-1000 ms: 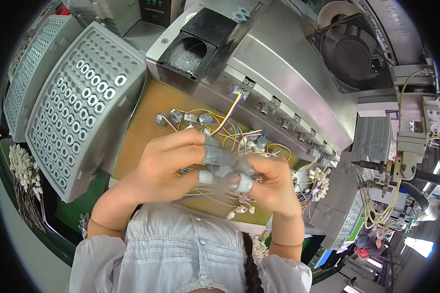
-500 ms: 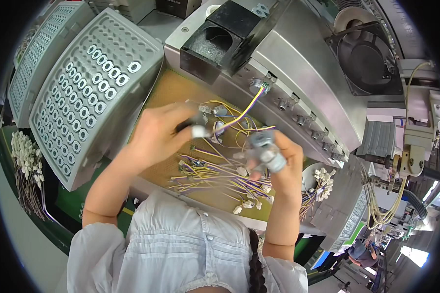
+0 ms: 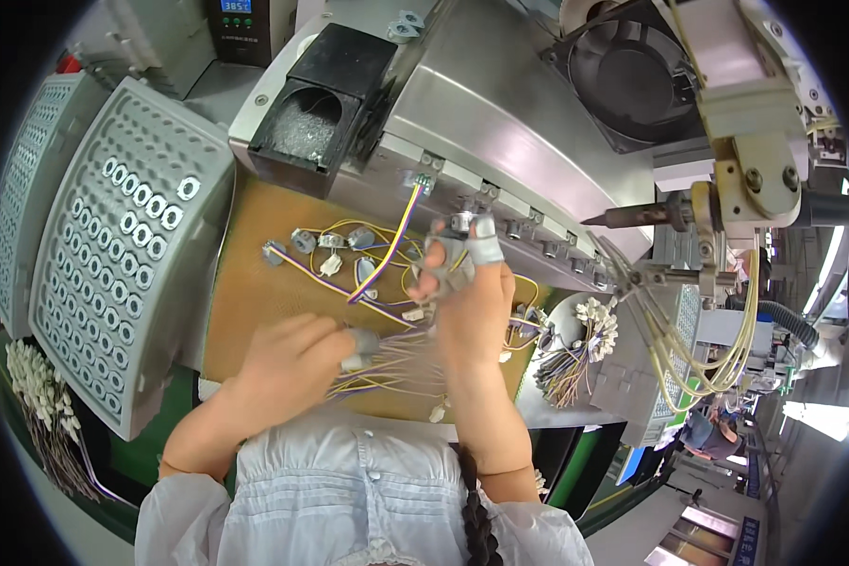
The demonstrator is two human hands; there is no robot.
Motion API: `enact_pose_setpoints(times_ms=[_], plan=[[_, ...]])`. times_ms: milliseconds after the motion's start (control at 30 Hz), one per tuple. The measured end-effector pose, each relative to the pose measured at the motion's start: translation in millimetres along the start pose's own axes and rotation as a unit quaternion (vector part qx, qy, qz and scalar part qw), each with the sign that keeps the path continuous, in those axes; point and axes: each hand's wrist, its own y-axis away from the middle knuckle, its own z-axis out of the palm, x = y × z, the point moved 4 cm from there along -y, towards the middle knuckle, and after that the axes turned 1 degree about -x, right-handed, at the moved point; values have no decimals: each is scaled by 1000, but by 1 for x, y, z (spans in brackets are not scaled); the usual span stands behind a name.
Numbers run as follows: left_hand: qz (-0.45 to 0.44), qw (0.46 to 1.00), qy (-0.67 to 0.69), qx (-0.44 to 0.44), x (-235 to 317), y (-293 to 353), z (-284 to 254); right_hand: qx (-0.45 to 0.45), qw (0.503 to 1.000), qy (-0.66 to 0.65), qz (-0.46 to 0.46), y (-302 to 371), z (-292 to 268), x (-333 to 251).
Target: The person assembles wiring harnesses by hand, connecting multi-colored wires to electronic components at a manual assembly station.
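Observation:
My left hand (image 3: 297, 363), grey covers on its fingertips, is closed in a pinch over a bundle of yellow and purple wires (image 3: 391, 368) on the brown mat. What lies between its fingertips is hidden. My right hand (image 3: 472, 297), slightly blurred and also with covered fingertips, reaches to a row of small metal fixtures (image 3: 524, 229) along the machine's front. Its fingers are bent around something I cannot make out. A yellow-and-purple wire (image 3: 404, 231) hangs from a small green board (image 3: 422, 182) at the leftmost fixture. Small round metal parts with wires (image 3: 360, 238) lie on the mat (image 3: 255, 302).
Grey trays (image 3: 141, 123) of ring-shaped metal parts stand at left. A black box (image 3: 335, 61) sits on the machine (image 3: 481, 85). A fan (image 3: 632, 85) and a pointed tool (image 3: 632, 217) are at right. White-connector bundles (image 3: 594, 325) hang at both sides.
The view has turned right. My left hand has come down from the upper mat to the wire bundle. My right hand has moved up to the fixtures. One wire lies loose at the mat's upper left.

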Motion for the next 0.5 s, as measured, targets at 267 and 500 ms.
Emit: enact_pose_setpoints(times_ms=[267,500], plan=[[18,992,73,97,5,-25,-14,-158,952,261,-6,1,-24,-41],[-65,987,59,136,12,-7,-7,-243,776,543,-207,66,-13,-21]])
